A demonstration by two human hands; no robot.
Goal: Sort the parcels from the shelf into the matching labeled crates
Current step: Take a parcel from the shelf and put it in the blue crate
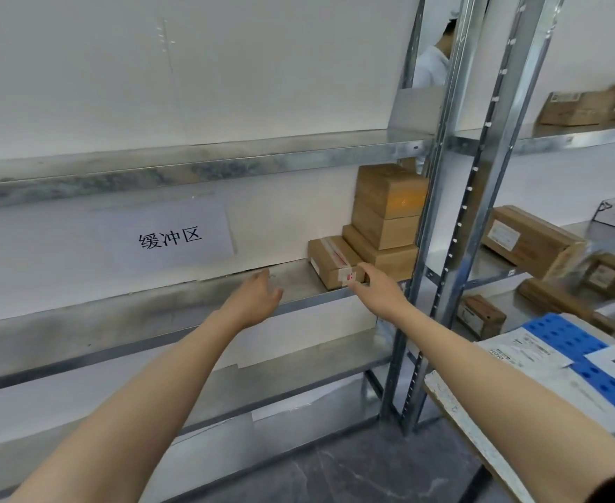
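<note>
A small brown cardboard parcel (331,261) with tape and a white label lies on the middle metal shelf (295,281), at its front right. My right hand (378,285) reaches to the parcel's near end, with its fingertips touching the labelled corner; no grip shows. Left of it, my left hand (259,295) hovers over the shelf edge with fingers relaxed and empty. Behind the parcel stands a stack of three larger brown boxes (386,219). A blue perforated crate (567,339) with a label reading 4 sits at the lower right.
Galvanised uprights (444,219) split this rack from a neighbouring one holding several more cardboard boxes (531,241). A paper sign (168,237) hangs on the back wall. A white mailer (523,353) lies by the crate. Another person in white (433,63) stands behind the rack.
</note>
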